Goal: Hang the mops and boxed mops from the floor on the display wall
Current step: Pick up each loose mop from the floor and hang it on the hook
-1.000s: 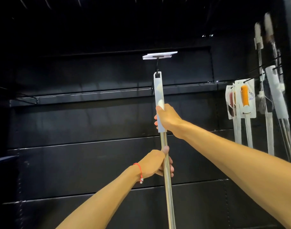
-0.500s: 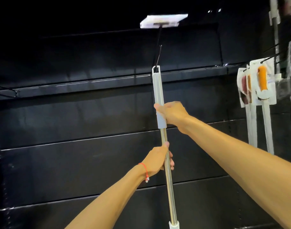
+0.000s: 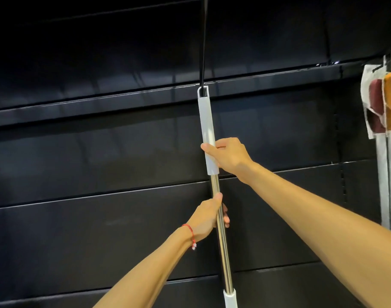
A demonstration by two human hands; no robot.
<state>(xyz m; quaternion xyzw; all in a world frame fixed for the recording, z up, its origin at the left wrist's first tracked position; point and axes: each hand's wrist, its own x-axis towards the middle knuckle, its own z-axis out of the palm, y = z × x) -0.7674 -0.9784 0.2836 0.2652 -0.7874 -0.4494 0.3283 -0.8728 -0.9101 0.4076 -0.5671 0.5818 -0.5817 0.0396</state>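
Mop (image 3: 206,121) dead centre of frame, top loop over the black hook (image 3: 203,52) on the display wall (image 3: 101,152) — right hand (image 3: 229,155) gripping the grey sleeve, left hand (image 3: 209,215) lower on the steel pole, fingers (image 3: 226,218) of both wrapped round it.

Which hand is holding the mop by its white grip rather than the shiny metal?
The right hand, the upper one, grips the white grip. The left hand, wearing a red string bracelet, holds the bare metal pole lower down.

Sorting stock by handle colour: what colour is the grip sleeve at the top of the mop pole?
Pale grey-white grip sleeve, over a chrome pole; head view.
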